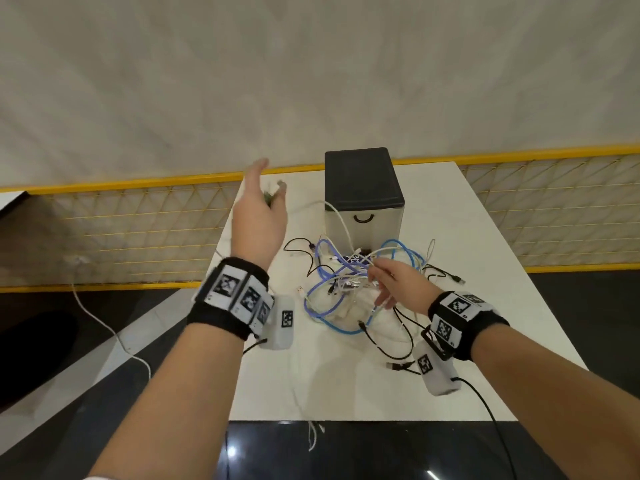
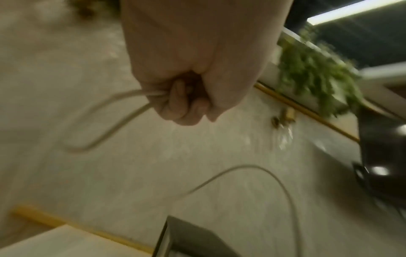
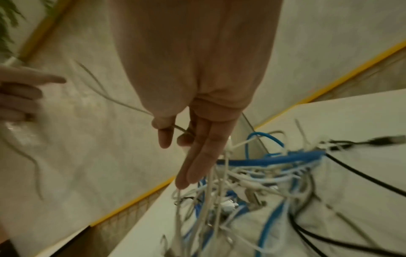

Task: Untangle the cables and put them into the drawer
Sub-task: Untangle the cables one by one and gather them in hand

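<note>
A tangle of blue, white and black cables (image 1: 341, 289) lies on the white table (image 1: 491, 244) in front of a small drawer box (image 1: 363, 181) with a black top; its drawer front (image 1: 375, 223) is closed. My left hand (image 1: 273, 188) is raised left of the box and grips a white cable (image 1: 341, 216) in a fist (image 2: 186, 104); the cable (image 2: 105, 121) arcs down to the tangle. My right hand (image 1: 379, 282) hovers over the pile. Its thumb and forefinger (image 3: 175, 137) pinch a thin white cable (image 3: 123, 104), while the other fingers (image 3: 197, 165) hang straight over the tangle (image 3: 252, 173).
A yellow mesh fence (image 1: 138, 230) runs behind and left of the table. Another white cable (image 1: 104, 327) trails over the dark floor at the left. Black cables (image 1: 446, 275) spread toward the table's right side. The near table edge (image 1: 346, 420) is close to me.
</note>
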`<state>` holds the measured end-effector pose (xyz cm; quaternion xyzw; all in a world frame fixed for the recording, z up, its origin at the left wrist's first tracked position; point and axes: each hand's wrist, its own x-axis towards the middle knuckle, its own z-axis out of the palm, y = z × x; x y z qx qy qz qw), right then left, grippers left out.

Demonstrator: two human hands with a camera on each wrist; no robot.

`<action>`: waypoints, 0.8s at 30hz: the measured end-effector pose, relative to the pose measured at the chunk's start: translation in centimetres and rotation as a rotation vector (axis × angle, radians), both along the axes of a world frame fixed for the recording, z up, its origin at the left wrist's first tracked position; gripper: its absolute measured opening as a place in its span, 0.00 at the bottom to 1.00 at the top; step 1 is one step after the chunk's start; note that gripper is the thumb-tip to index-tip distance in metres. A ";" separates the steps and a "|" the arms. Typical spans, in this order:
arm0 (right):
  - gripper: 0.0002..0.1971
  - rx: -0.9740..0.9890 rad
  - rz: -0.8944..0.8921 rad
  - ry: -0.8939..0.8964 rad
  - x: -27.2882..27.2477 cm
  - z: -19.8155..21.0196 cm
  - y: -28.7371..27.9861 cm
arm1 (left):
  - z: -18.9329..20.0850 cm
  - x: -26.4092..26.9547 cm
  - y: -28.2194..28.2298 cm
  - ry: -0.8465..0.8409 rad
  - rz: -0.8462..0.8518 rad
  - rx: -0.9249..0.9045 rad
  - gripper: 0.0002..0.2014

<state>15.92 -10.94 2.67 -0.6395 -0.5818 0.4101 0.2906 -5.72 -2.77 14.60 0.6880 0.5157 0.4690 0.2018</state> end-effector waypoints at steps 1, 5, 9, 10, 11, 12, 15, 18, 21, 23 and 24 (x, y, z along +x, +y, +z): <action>0.13 0.040 0.012 -0.010 -0.3 0.7 0.3 | -0.8 0.3 -0.7 0.041 -0.096 0.009 0.19; 0.12 0.208 0.072 -0.087 -2.1 3.6 1.3 | -4.2 2.7 -2.7 0.276 -0.433 -0.253 0.22; 0.09 0.315 0.038 -0.075 -2.3 4.7 1.8 | -4.7 3.1 -2.4 0.355 -0.393 -0.265 0.11; 0.08 0.300 0.033 -0.036 -2.0 4.5 1.9 | -4.3 2.9 -2.3 0.307 -0.365 -0.215 0.07; 0.08 0.264 0.035 -0.012 -1.8 4.0 1.9 | -3.6 2.6 -2.3 0.242 -0.330 -0.160 0.04; 0.08 0.219 0.044 -0.014 -1.6 3.4 1.9 | -2.9 2.3 -2.1 0.172 -0.285 -0.106 0.04; 0.11 0.129 0.071 -0.105 -0.9 1.6 1.7 | -1.7 1.5 -1.3 0.005 -0.154 0.004 0.07; 0.10 0.125 0.054 -0.099 -0.8 1.6 2.0 | -1.8 1.0 -0.5 -0.075 -0.099 0.007 0.06; 0.09 0.199 0.042 -0.068 -1.3 3.4 2.2 | -2.1 0.8 -1.3 -0.059 -0.119 0.015 0.13; 0.10 0.290 0.055 -0.115 -1.7 4.7 2.3 | -2.4 1.3 -2.3 0.039 -0.222 -0.010 0.23; 0.10 0.343 0.068 -0.133 -2.0 5.4 2.3 | -2.5 1.7 -2.7 0.113 -0.279 -0.057 0.24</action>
